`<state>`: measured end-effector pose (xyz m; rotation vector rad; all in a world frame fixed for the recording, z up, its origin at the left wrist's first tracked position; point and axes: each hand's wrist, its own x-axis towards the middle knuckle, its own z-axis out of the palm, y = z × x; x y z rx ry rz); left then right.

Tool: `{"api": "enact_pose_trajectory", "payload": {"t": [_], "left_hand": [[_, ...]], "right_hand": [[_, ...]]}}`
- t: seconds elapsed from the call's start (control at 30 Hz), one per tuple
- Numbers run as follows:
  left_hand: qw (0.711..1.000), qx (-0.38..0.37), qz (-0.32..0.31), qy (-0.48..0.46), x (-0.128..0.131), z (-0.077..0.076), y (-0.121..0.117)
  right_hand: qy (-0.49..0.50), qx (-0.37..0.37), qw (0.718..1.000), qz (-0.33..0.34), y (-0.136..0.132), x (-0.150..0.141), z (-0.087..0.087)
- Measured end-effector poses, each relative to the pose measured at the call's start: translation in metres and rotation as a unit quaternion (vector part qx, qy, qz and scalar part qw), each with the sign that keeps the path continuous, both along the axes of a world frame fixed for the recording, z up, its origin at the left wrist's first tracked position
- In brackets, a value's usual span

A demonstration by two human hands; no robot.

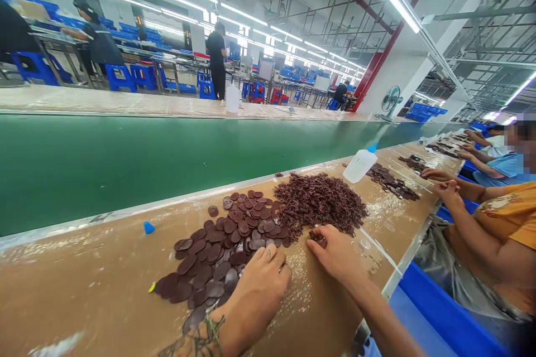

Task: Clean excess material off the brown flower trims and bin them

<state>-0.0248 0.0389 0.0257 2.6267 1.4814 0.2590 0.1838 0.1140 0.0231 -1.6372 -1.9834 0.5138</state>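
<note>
My left hand [262, 281] rests at the near right side of a spread pile of flat, dark brown oval discs [215, 251]. Its fingers are curled and close together, and the back of the hand hides whatever is beneath them. On the right, my right hand [335, 256] is closed, thumb and fingers pinching a small dark brown piece [317, 237]. Just beyond it lies a heap of thin, curly dark brown pieces [320, 201], touching the discs' right edge.
A translucent squeeze bottle [360, 166] with a blue tip leans beyond the heap. A blue cap [148, 227] lies left. The green conveyor belt [125, 162] runs behind the tabletop. A co-worker in an orange shirt [508, 217] sits close on the right; another bottle [232, 99] stands across the belt.
</note>
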Motion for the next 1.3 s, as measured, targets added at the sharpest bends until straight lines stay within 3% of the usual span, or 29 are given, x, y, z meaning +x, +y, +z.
{"api": "enact_pose_trajectory", "payload": {"t": [0.13,0.23,0.3,0.33,0.4,0.47,0.53,0.67,0.83,0.93,1.0,1.1,1.23,1.3], "left_hand": [[0.999,-0.01,0.024,-0.032,-0.003,0.003,-0.002],[0.998,-0.008,0.044,-0.05,-0.004,-0.001,-0.003],[0.994,-0.004,0.047,-0.097,-0.002,-0.004,-0.004],[0.989,-0.003,0.043,-0.144,0.0,-0.005,-0.006],[0.962,-0.01,0.033,-0.27,0.004,-0.007,-0.01],[0.926,-0.066,0.044,-0.37,0.009,-0.007,-0.014],[0.899,-0.142,0.069,-0.409,0.014,-0.006,-0.019],[0.863,-0.23,0.048,-0.446,0.019,-0.001,-0.023],[0.797,-0.328,0.027,-0.506,0.02,0.001,-0.02],[0.767,-0.352,0.037,-0.535,0.018,0.0,-0.018],[0.77,-0.357,0.04,-0.526,0.016,0.0,-0.016],[0.8,-0.348,0.063,-0.485,0.016,-0.002,-0.018],[0.793,-0.346,0.081,-0.495,0.023,-0.008,-0.025],[0.795,-0.322,0.089,-0.506,0.027,-0.01,-0.027]], "right_hand": [[0.105,-0.064,0.992,-0.03,-0.031,0.006,0.005],[0.227,-0.118,0.966,-0.032,-0.058,0.001,-0.001],[0.355,-0.15,0.922,-0.05,-0.075,-0.005,-0.005],[0.429,-0.164,0.886,-0.064,-0.083,-0.008,-0.007],[0.556,-0.179,0.806,-0.094,-0.096,-0.012,-0.008],[0.635,-0.191,0.741,-0.108,-0.105,-0.015,-0.006],[0.664,-0.203,0.713,-0.104,-0.11,-0.017,-0.003],[0.662,-0.23,0.71,-0.066,-0.112,-0.021,-0.004],[0.606,-0.222,0.763,-0.032,-0.112,-0.025,-0.014],[0.602,-0.238,0.762,-0.02,-0.112,-0.023,-0.01],[0.581,-0.276,0.765,-0.021,-0.113,-0.021,-0.006],[0.551,-0.306,0.775,-0.032,-0.116,-0.021,-0.008],[0.56,-0.28,0.778,-0.047,-0.116,-0.019,-0.016],[0.57,-0.241,0.781,-0.088,-0.108,-0.003,-0.01]]}}
